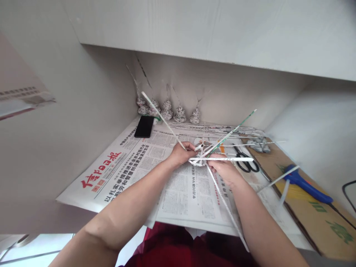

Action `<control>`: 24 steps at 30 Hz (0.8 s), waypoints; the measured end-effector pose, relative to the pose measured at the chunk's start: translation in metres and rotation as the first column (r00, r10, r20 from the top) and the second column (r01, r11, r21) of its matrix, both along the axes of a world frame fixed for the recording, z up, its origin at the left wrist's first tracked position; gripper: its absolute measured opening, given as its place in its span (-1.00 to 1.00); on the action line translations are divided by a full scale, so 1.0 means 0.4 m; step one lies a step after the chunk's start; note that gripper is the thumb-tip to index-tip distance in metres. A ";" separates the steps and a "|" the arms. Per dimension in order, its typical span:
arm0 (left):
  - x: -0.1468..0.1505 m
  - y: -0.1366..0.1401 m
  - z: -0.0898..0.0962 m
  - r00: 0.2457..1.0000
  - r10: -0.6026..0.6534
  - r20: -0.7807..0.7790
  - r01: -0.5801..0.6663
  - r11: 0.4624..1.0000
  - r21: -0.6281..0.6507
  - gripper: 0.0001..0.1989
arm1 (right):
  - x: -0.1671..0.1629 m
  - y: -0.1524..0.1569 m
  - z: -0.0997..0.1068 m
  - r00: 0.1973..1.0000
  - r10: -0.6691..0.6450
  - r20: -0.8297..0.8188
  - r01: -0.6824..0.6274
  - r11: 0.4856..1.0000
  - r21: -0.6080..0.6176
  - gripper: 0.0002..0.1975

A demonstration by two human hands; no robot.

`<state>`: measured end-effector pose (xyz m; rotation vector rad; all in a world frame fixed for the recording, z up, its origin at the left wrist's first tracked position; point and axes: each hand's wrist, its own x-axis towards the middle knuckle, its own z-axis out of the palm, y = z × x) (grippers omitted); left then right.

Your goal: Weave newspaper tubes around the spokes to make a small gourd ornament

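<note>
Between my hands is a small round weave of rolled newspaper strips (200, 162), with long paper rods (226, 194) sticking out of it in several directions. My left hand (183, 152) grips its left side, thumb and fingers pinched near the centre. At the right side my right hand (222, 167) is closed on the weave, its fingers partly covered by a white rod that crosses in front. A green-tinted rod (239, 123) slants up to the right, and a white rod (158, 115) slants up to the left.
Newspaper (178, 196) covers the table. At the back stand several woven paper gourds (180, 114) beside a black phone (144, 127). Spare paper rods (239, 129) lie behind the weave. To the right are black-handled scissors (244, 163), cardboard (302, 215) and a blue glue gun (308, 187). A shelf (208, 33) hangs above.
</note>
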<state>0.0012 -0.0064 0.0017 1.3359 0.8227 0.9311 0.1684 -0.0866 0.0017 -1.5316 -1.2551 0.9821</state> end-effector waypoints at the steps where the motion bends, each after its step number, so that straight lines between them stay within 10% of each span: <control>1: -0.001 0.002 0.000 1.000 -0.005 0.003 0.005 1.000 0.000 -0.87 | -0.001 -0.002 0.003 0.999 0.031 -0.013 -0.031 0.999 0.016 -0.81; 15: -0.009 0.015 -0.003 0.997 -0.008 0.071 0.014 0.997 -0.080 -0.81 | -0.018 0.004 0.007 0.999 0.005 0.053 -0.013 0.990 0.143 -0.81; 24: -0.006 0.010 0.003 0.992 0.019 0.128 -0.009 0.997 -0.078 -0.79 | -0.009 -0.010 0.005 0.954 0.204 -0.219 -0.190 0.978 0.084 -0.75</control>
